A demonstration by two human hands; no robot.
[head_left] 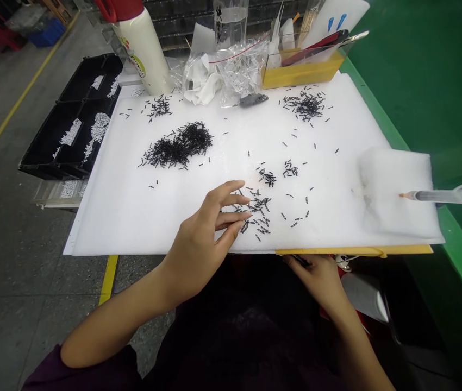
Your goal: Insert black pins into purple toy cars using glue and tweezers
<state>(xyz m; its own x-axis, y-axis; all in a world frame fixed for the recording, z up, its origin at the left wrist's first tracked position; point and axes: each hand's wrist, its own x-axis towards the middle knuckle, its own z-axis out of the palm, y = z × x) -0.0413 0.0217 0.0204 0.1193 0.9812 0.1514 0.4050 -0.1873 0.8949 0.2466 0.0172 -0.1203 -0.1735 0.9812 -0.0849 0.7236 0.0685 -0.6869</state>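
Observation:
My left hand (198, 239) is over the front of the white foam sheet (125, 217). Its thumb and a fingertip come together in a pinch, while the upper fingers curve out loosely. Right at those fingertips lies a scatter of small, thin black parts (260, 205); whether one is in the pinch is too small to tell. My right hand (321, 276) is below the sheet's front edge, its fingers closed near a slim dark object (301, 260). The edge hides much of that hand and of what it grips.
A large heap of black parts (180, 144) and a smaller pile (308, 106) lie farther back. On the right, a syringe (443, 196) rests on a foam block (398, 217). Behind stand a bottle (149, 54) and a yellow tool box (308, 73); black trays (47, 130) are left.

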